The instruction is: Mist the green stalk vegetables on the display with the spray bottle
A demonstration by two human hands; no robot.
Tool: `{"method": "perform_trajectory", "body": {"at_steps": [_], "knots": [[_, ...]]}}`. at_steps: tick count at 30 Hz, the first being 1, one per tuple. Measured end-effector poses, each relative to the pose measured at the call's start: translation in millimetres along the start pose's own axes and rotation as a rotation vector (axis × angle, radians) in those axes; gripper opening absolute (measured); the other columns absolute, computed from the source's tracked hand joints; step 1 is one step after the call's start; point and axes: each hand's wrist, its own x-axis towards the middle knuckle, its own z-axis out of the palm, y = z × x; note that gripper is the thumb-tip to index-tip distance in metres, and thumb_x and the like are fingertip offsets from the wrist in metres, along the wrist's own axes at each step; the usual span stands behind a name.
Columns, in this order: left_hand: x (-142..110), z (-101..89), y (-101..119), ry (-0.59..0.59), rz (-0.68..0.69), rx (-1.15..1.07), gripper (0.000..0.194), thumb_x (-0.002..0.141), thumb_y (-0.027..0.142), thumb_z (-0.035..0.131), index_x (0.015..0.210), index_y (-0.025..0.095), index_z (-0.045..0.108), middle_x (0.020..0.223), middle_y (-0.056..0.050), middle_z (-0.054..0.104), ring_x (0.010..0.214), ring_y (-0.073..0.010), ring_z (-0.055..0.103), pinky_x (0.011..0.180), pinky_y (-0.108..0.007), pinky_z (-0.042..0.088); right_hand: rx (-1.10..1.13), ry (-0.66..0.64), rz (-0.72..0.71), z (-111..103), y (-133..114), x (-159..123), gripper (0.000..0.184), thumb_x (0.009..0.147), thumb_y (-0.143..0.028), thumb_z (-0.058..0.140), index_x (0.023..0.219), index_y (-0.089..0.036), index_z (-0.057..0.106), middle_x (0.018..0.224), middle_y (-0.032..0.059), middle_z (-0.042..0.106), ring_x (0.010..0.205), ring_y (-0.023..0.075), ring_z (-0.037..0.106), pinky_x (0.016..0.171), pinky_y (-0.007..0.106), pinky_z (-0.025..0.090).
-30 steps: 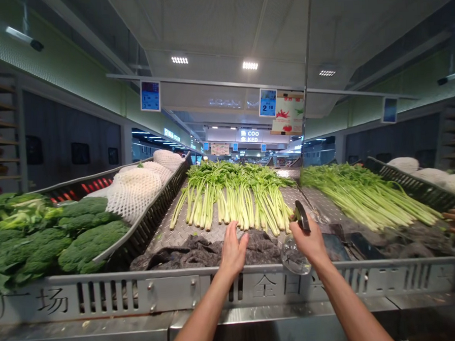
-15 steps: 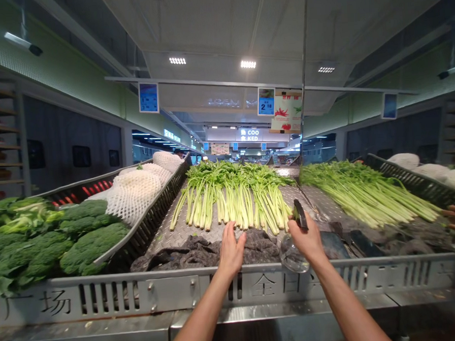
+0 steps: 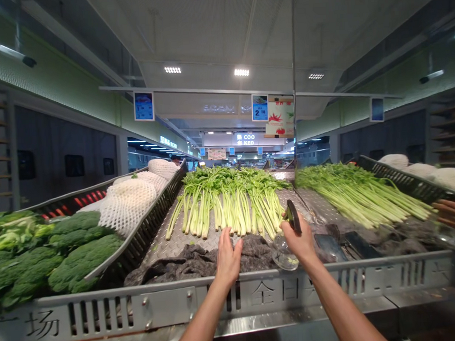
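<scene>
My right hand (image 3: 298,240) is closed round a clear spray bottle (image 3: 283,251) with a dark trigger head, held just in front of the cut ends of a row of green celery stalks (image 3: 229,203). The bottle's round body hangs below my palm. My left hand (image 3: 227,254) reaches forward with fingers spread, open, hovering over a dark crumpled cloth (image 3: 194,259) at the foot of the stalks. The celery lies on a sloped metal tread-plate shelf (image 3: 158,240).
Broccoli heads (image 3: 75,255) and net-wrapped white vegetables (image 3: 128,201) fill the left tray. A mirror panel on the right reflects the celery (image 3: 360,194). A slotted metal rail (image 3: 150,302) with printed characters fronts the shelf. Price signs (image 3: 260,107) hang overhead.
Both hands have shifted slightly left and down in view as the camera tilted; their poses and the grip on the bottle are unchanged.
</scene>
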Motion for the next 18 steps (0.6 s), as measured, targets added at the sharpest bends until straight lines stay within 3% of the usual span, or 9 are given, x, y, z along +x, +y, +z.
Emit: {"method": "perform_trajectory", "body": {"at_steps": [6,18], "knots": [[-0.7,-0.3,0.5,0.003,0.008,0.009,0.051,0.078,0.036,0.035,0.123,0.013,0.027,0.133,-0.013,0.024,0.125,-0.0195,0.018,0.103,-0.037,0.015,0.060,-0.003,0.022,13.1,3.7,-3.5,0.025,0.063,-0.029,0.044,0.082,-0.017,0.054,0.066,0.0008,0.057,0.059,0.0151,0.051,0.057,0.025,0.038],[-2.3,-0.7,2.1,-0.004,0.002,0.010,0.052,0.079,0.037,0.033,0.124,0.012,0.026,0.135,-0.013,0.021,0.126,-0.0192,0.017,0.104,-0.037,0.013,0.042,-0.038,0.001,14.6,1.7,-7.1,0.029,0.064,-0.029,0.044,0.088,-0.016,0.053,0.068,0.0011,0.057,0.058,0.0143,0.049,0.057,0.025,0.038]]}}
